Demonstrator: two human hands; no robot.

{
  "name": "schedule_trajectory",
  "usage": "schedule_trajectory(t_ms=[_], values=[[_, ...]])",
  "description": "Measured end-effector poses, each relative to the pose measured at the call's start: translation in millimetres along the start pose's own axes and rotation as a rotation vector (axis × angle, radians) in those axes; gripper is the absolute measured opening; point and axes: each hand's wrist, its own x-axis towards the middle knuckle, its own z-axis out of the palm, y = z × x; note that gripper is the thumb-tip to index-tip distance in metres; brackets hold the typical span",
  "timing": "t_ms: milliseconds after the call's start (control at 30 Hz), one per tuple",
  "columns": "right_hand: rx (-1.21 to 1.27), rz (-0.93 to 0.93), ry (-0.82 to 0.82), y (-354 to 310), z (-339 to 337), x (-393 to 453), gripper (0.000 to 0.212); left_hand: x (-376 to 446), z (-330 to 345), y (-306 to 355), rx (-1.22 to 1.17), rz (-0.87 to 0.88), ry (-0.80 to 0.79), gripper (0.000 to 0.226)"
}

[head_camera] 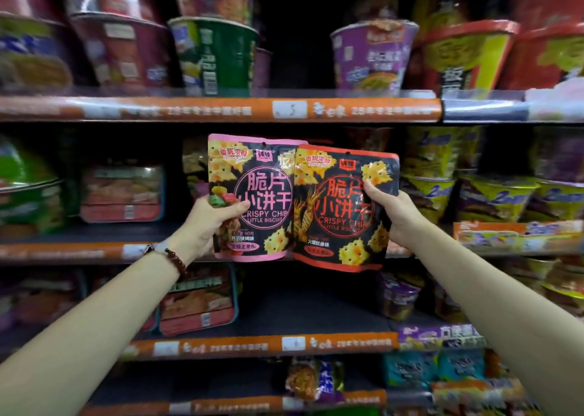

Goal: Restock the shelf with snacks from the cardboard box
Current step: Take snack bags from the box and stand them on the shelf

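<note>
A pink-edged biscuit pouch (pixel 252 197) and a red-edged biscuit pouch (pixel 343 208) are hanging side by side in front of the shelf (pixel 221 109), their edges overlapping. The left hand (pixel 207 222) is gripping the pink one, thumb across its front. The right hand (pixel 395 213) is gripping the red one, fingers (pixel 371 188) curled over its right edge. Noodle cups (pixel 215 55) are standing above.

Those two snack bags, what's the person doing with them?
A person is restocking a shop shelf. The left hand grips a pink-edged biscuit bag, and the right hand grips a red-edged biscuit bag. Both bags are held up side by side, the red one overlapping the pink one's edge, in front of the middle shelf. Neither bag is on the shelf yet. Noodle cups sit on the shelf above.
</note>
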Motion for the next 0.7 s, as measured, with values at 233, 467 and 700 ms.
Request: schedule_trajectory(t_ms=[233,467,700], values=[[-0.1,-0.185,-0.042,-6.1,58.8,19.8,0.015,9.5,-60.0,13.4,0.066,0.056,0.183,0.019],[-0.155,-0.263,-0.027,-12.2,82.5,27.1,0.007,30.7,-78.9,12.0,0.132,0.08,0.233,0.019],[-0.191,-0.246,-0.022,8.3,77.0,38.0,0.019,43.0,-92.8,-10.1,0.253,0.04,0.1,0.02]])
